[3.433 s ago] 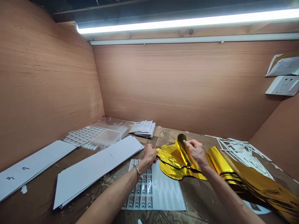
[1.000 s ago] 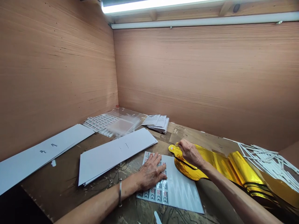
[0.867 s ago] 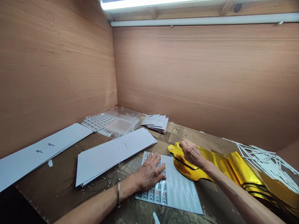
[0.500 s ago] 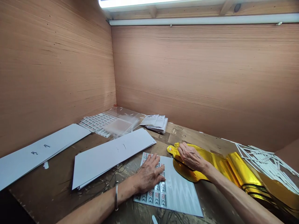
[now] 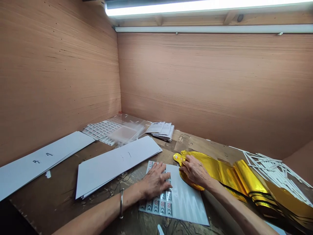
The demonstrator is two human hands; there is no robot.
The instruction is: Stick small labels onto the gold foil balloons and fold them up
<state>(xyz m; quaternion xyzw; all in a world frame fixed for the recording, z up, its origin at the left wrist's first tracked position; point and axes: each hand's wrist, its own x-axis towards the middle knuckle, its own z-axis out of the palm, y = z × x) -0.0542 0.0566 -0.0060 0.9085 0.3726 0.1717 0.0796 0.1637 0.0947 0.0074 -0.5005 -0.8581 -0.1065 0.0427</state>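
Note:
My left hand (image 5: 156, 181) lies flat with its fingers spread on a sheet of CE-mark stickers (image 5: 187, 204). Printed labels cover the sheet's left part, while its right part is bare shiny backing. A silver bangle (image 5: 121, 203) is around my left wrist. To the right, my right hand (image 5: 196, 171) has its fingers bent and closed at the rounded end of a shiny gold foil balloon (image 5: 221, 169), just beyond the sheet's right edge. Its fingertips are partly hidden. The flat foil stretches away to the right, where several layers lie folded over.
Two stacks of long white card, one at far left (image 5: 46, 153) and one nearer (image 5: 117, 166), lie on the table. Behind them are more sticker sheets (image 5: 101, 131), clear plastic bags (image 5: 128, 132) and printed leaflets (image 5: 160, 129). White sticks (image 5: 276, 173) are heaped at right. Wooden walls enclose the back and left.
My right hand has shifted slightly down and its fingers have moved along the balloon's rounded end. My left hand stays on the sticker sheet. The camera view has tilted up a little.

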